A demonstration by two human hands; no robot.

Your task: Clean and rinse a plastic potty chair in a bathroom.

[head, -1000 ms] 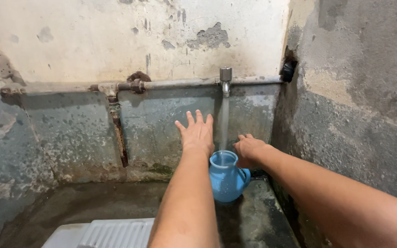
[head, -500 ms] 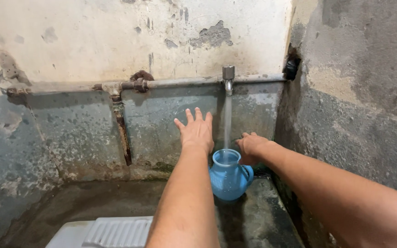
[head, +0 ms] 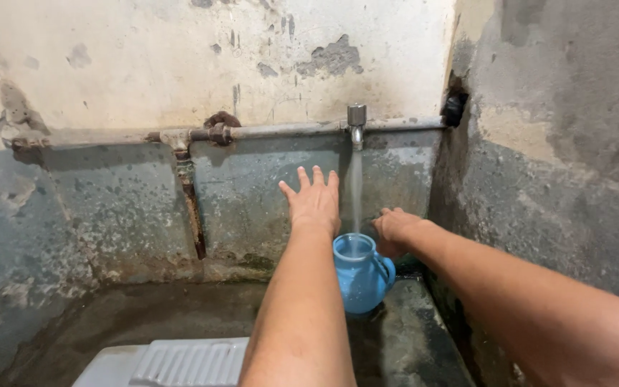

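A small blue plastic jug (head: 362, 276) stands on the wet floor in the right corner. Water streams into its mouth from a metal tap (head: 356, 120) on a wall pipe. My left hand (head: 314, 201) is stretched out flat above the jug, fingers apart, just left of the water stream and holding nothing. My right hand (head: 396, 229) is curled at the jug's right side, by its rim and handle; whether it grips the handle is hidden behind the knuckles.
A rusty horizontal pipe (head: 266, 131) runs along the stained back wall, with a vertical branch (head: 191, 208) going down. A rough grey wall (head: 560, 165) closes the right side. A white ribbed ceramic pan (head: 166, 362) lies at the bottom edge.
My left hand has drifted a little up and to the right, nearer the water stream. The jug and my right hand have stayed put.
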